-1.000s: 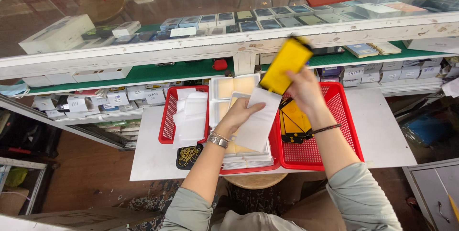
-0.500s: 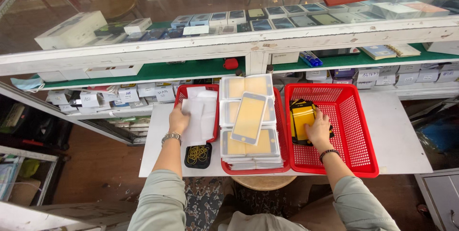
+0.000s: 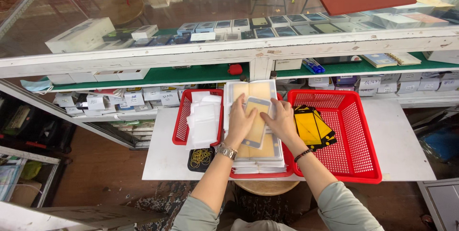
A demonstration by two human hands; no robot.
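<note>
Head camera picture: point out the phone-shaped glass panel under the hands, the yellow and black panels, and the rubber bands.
Glass panel (image 3: 256, 125), head view, bare middle strip.
Yellow and black panels (image 3: 311, 126), head view, top panel's yellow face.
Rubber bands (image 3: 201, 157), head view, middle of pile.

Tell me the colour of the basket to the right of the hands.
Red: the mesh basket beside the right hand, clearest in the head view.

Both hands, left hand (image 3: 240, 120) & right hand (image 3: 282, 118), rest on a phone-shaped screen protector w/ gold border (image 3: 256, 122) atop a stack of clear sleeve packs (image 3: 258, 161) in the middle red basket. Right red basket (image 3: 356, 161): black-framed yellow screen protectors (image 3: 313, 126). Left basket: white packets (image 3: 204, 118). Glass counter top: white box (image 3: 81, 35), row of small flat boxes (image 3: 267, 23). Lower shelf: labelled white boxes (image 3: 129, 98).
</note>
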